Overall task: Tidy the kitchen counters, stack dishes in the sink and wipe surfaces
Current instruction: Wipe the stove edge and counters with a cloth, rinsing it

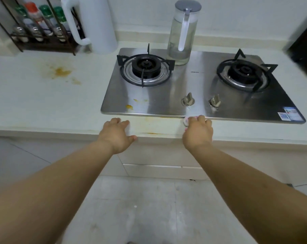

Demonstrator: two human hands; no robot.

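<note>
Pressed small pale cloth (185, 120) under curled right hand (197, 132) against near counter (43, 106), presumably scrubbing; left hand (116, 134) spread flat, bracing.

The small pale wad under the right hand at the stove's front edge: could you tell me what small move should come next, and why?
Probably slide the right hand with its wad leftward along the counter strip toward the left hand. A yellowish smear lies on that strip between the two hands, so it looks unwiped.

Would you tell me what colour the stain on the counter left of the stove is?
Yellowish-orange stain, clearest in the head view.
</note>
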